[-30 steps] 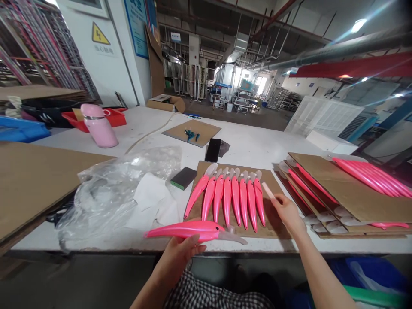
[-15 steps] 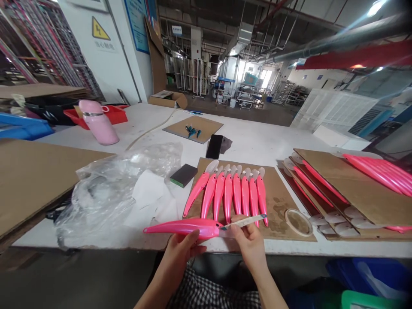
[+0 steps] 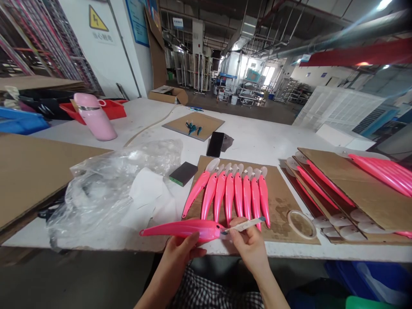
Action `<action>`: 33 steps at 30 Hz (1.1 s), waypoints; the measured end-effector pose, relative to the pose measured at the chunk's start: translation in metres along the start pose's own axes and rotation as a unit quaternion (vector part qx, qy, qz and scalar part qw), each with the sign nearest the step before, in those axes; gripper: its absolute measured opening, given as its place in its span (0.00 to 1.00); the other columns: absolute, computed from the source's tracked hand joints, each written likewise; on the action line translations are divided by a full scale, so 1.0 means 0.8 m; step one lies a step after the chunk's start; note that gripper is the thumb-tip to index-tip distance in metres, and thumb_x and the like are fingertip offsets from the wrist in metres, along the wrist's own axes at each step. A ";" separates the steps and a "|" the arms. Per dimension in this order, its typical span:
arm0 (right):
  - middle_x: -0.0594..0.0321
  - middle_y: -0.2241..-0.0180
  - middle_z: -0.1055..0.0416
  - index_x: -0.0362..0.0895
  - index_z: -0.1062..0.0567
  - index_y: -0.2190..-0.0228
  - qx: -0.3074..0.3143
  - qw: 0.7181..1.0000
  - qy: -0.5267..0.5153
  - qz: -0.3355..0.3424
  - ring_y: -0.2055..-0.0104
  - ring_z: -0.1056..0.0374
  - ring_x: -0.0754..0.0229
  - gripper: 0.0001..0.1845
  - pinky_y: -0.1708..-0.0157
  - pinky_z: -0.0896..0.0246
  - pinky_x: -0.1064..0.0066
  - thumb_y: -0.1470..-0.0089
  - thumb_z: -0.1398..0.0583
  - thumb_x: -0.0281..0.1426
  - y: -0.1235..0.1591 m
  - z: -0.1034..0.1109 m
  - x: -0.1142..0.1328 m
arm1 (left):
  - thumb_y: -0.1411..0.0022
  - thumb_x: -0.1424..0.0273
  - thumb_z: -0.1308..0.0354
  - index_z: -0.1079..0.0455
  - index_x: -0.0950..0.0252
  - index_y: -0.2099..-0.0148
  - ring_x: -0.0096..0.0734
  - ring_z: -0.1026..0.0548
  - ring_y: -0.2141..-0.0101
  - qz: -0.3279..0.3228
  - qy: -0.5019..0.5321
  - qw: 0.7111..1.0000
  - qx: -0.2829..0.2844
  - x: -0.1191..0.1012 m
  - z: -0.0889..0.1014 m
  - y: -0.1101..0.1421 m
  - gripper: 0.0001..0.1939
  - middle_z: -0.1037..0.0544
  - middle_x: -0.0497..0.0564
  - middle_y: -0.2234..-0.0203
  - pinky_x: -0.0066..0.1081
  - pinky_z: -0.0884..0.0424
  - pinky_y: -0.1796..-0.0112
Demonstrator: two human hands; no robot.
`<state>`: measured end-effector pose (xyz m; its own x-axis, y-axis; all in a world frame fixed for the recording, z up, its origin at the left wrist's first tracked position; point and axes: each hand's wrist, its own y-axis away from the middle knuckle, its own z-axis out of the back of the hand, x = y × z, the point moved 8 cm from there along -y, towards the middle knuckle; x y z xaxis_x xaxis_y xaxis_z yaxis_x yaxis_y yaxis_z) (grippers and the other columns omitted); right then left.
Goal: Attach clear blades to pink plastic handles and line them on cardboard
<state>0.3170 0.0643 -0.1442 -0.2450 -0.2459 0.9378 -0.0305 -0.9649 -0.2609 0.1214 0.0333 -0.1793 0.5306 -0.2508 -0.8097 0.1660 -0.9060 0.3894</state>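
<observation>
Left hand [image 3: 180, 251] grips the pink lure [image 3: 180, 228]; right hand [image 3: 249, 242] pinches a tape strip [image 3: 246, 224] onto its lip; wrapping looks underway; pressing it flat needs care.

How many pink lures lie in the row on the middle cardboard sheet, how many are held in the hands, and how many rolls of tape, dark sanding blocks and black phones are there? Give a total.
Pink lures in the row: 8
Pink lure held in the hands: 1
Roll of tape: 1
Dark sanding block: 1
Black phone: 1
Total: 12
</observation>
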 end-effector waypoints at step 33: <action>0.63 0.70 0.28 0.45 0.26 0.71 0.042 0.999 0.032 -0.005 0.67 0.31 0.59 0.03 0.66 0.35 0.70 0.47 0.40 0.31 0.001 -0.006 0.006 | 0.57 0.62 0.29 0.26 0.68 0.67 0.41 0.23 0.68 0.001 -0.014 1.000 -0.008 0.003 0.004 -0.002 0.18 0.21 0.52 0.73 0.33 0.23 0.74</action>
<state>0.3110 0.0629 -0.1407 -0.3073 -0.2321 0.9229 0.0478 -0.9723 -0.2286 0.1195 0.0328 -0.1834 0.5079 -0.2615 -0.8207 0.1783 -0.9002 0.3972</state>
